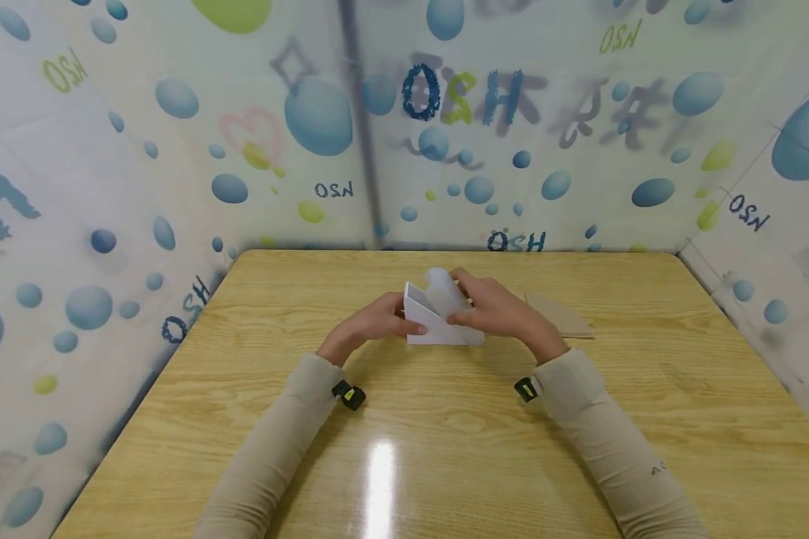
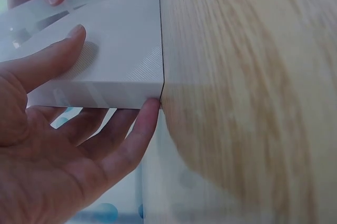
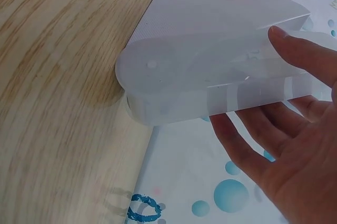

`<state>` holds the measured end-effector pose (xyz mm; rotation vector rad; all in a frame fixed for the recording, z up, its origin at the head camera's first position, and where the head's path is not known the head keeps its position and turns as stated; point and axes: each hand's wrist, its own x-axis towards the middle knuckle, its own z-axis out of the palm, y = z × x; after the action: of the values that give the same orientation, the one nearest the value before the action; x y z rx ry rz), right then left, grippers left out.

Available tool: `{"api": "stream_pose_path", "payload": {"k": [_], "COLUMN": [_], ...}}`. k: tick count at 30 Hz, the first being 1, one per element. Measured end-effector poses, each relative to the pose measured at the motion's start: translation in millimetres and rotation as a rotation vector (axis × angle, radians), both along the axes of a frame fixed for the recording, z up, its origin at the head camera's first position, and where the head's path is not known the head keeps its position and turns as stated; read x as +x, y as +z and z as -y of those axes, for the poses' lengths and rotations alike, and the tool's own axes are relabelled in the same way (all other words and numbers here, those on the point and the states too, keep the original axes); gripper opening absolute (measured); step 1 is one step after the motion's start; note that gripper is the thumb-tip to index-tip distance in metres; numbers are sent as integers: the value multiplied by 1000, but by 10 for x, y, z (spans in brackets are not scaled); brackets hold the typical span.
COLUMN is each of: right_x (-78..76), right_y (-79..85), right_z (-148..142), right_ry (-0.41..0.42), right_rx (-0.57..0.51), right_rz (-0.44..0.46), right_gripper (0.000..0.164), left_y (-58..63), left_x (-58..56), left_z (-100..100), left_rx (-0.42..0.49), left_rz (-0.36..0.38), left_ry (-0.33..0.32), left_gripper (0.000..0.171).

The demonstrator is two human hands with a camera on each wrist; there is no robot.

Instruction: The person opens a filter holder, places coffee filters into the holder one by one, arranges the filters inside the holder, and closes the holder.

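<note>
Upright on the table stands a white box (image 1: 426,327) with a slanted open top, like a small file holder. My left hand (image 1: 376,317) grips its left end, thumb on the front face and fingers round the narrow side. A translucent plastic piece (image 3: 184,71) with a rounded end overlaps the right part of the box. The right hand (image 1: 497,307) holds that piece, thumb on the near face and fingers on the far side. Whether the piece is fixed to the box or only fitted over it, I cannot tell.
A flat brown piece (image 1: 559,316), like cardboard, lies on the wooden table (image 1: 445,464) just beyond my right hand. Walls with a bubble pattern (image 1: 479,189) close off the table's back and both sides.
</note>
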<state>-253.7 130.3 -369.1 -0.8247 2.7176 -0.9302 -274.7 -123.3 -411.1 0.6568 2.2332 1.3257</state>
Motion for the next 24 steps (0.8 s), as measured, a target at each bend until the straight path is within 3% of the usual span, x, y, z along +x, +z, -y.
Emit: {"api": "stream_pose_path", "payload": {"k": [24], "right_x": [-1], "right_y": [5], "right_z": [-23], "right_ry": [-13], "right_rx": [-10], "right_rz": [9], "right_gripper": [61], "left_y": [7], "left_x": [-3], "left_z": [-15], "left_rx": [-12], "left_rz": [18], "left_ry": [15], "left_gripper": [45]}}
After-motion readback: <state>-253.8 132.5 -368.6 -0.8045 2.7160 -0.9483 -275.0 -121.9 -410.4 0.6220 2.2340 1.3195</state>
